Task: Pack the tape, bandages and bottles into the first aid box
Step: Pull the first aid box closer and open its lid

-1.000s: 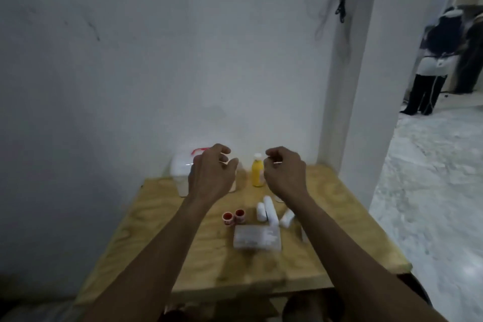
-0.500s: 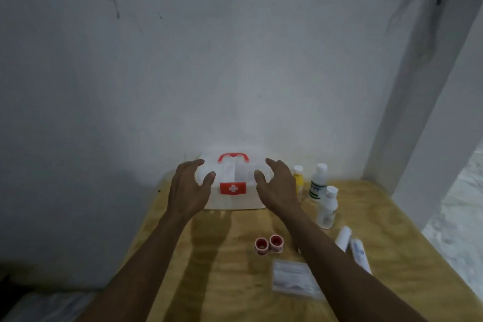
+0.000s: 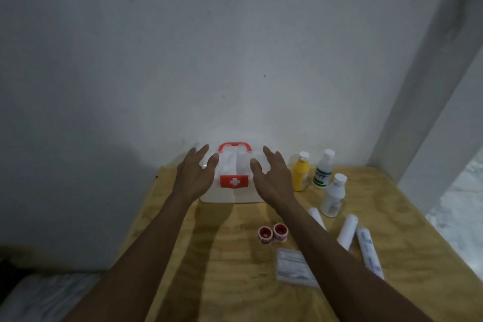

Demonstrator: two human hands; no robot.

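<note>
Head view: left hand, right hand fingers spread, flanking first aid box, holding nothing.

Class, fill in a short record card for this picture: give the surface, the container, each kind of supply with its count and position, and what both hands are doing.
Surface: wooden table
Container: white first aid box, red handle, lid closed, at the back by the wall
Bottles: yellow bottle and two white bottles, upright, right of the box
Tape: two red tape rolls, side by side
Bandages: three white rolls, lying down
Packet: clear packet, nearest the viewer
Left hand: open, at the box's left side
Right hand: open, at its right side
</note>
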